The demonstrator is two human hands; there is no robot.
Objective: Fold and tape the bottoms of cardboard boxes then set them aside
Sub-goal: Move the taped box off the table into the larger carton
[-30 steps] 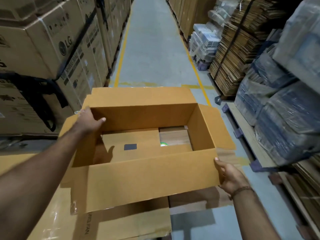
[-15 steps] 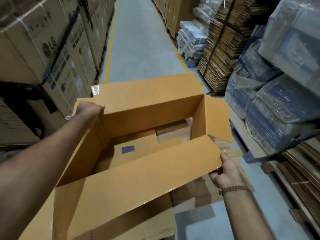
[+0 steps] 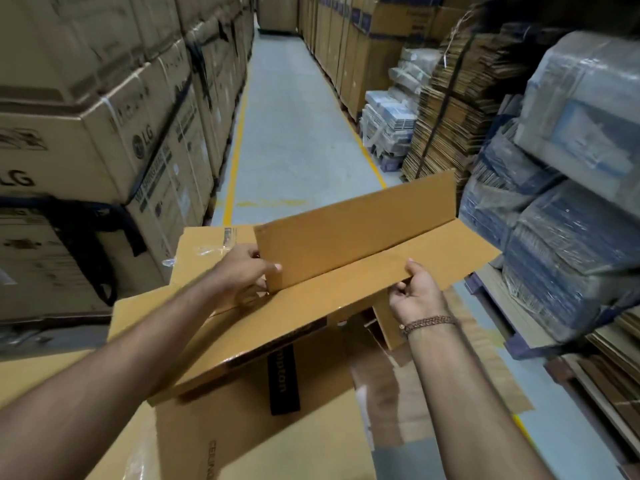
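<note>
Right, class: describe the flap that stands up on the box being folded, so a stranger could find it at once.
Start at the yellow-lined aisle between the stacked cartons. In front of it both hands hold a plain brown box. Its far long flap alone stands raised; the left hand holds its end.

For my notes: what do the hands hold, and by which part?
Both grip the cardboard box: left hand the far flap's end, right hand the near flap's edge.

Box (image 3: 311, 306) now turned over from open side up, long flaps folded inward. Left hand (image 3: 242, 271) moved from rim to far flap end; right hand (image 3: 415, 292) shifted onto near flap edge.
</note>
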